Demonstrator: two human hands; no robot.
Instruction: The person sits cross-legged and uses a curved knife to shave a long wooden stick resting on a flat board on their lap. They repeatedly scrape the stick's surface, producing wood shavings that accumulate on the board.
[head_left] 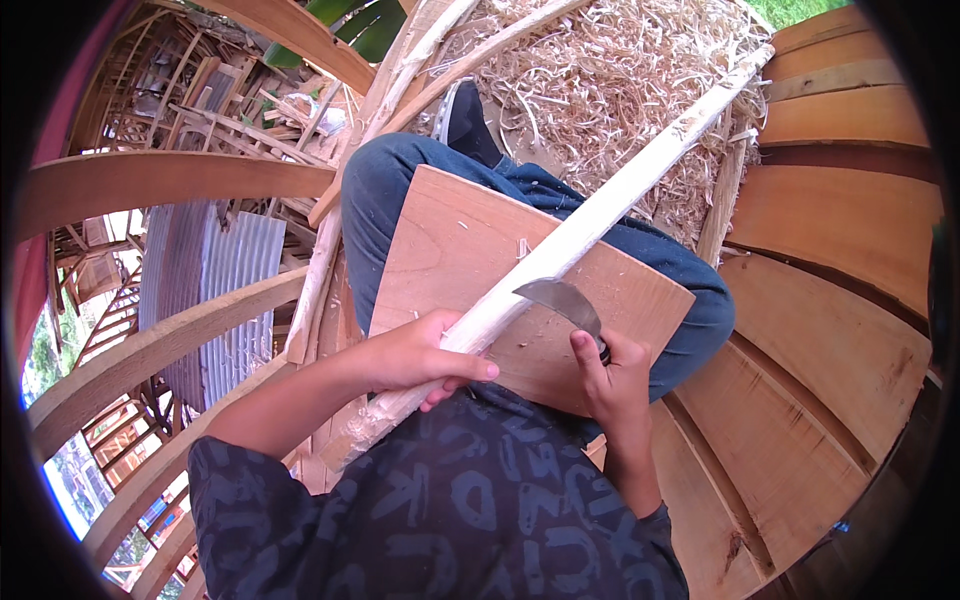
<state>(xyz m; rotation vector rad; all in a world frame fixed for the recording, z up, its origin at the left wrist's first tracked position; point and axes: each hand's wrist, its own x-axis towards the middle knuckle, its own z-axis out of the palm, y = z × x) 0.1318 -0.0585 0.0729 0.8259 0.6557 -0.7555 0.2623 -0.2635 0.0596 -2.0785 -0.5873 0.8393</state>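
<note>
Shavings behind, board on lap: keep left hand gripping pole behind blade, right hand closed on knife handle, shave w/ shallow strokes.

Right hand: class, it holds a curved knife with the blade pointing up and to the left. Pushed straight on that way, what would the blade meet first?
Probably the pale wooden pole: the knife in the right hand already has its tip at the pole's edge, above the board.

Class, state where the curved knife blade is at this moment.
In the head view, the curved blade sits centre-right, held by the right hand, edge against the pale stick over the board.
</note>
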